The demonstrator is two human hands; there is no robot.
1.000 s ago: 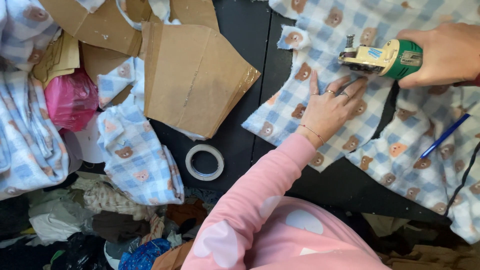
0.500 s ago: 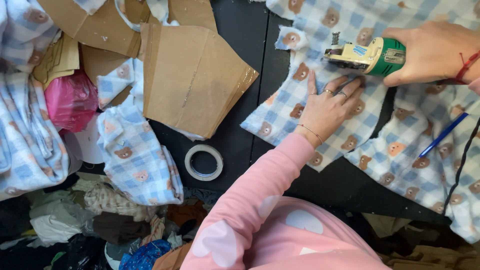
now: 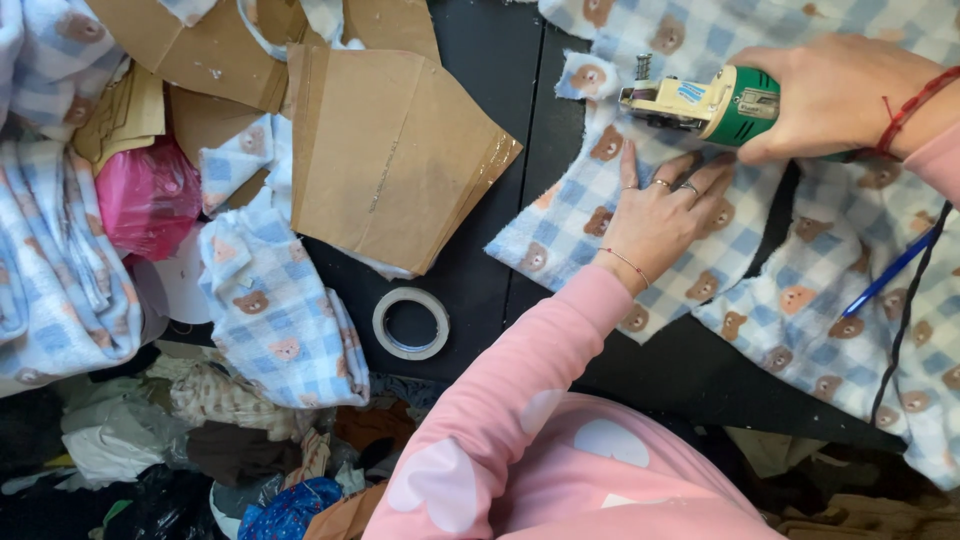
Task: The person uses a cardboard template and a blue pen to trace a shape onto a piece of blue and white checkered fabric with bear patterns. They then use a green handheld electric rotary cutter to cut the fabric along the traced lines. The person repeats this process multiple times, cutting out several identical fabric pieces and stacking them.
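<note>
My right hand (image 3: 845, 95) grips a green and cream electric fabric cutter (image 3: 700, 100), its blade end pointing left over blue-and-white checked fabric with bear prints (image 3: 570, 225). My left hand (image 3: 660, 205) lies flat on that fabric just below the cutter, fingers spread, rings on two fingers. A small cut scrap (image 3: 585, 75) of the same fabric lies just left of the cutter's tip. The fabric spreads over a black table (image 3: 480, 290).
Brown cardboard pattern pieces (image 3: 390, 150) lie at the upper left. A roll of clear tape (image 3: 410, 322) sits on the table. More checked fabric (image 3: 275, 310), a pink bag (image 3: 150, 195) and heaped scraps fill the left. A blue pen (image 3: 885, 275) and the black cord (image 3: 905, 320) lie right.
The cutter and my right hand have moved left and up across the fabric. My left hand slid slightly up-left with them.
</note>
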